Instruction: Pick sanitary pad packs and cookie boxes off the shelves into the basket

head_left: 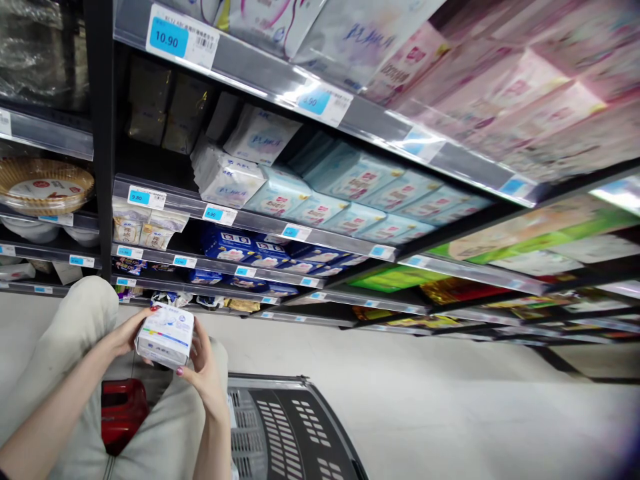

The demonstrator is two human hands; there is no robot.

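Note:
A white pack of sanitary pads [165, 333], marked ABC on its side, is held up between both hands above my knees. My left hand [131, 333] grips its left edge, fingers along the side. The right-hand edge sits in my right hand [204, 360], with the thumb at the lower corner and the fingers behind. Similar white packs [229, 175] stand on the shelf ahead, beside light-blue packs [280, 190].
Shelves with price tags [173, 37] run across the front and right. Dark-blue packs [230, 247] fill a lower shelf. A grey basket [287, 427] stands on the floor at my right. Something red [123, 410] lies between my legs. Paper plates [45, 187] are at left.

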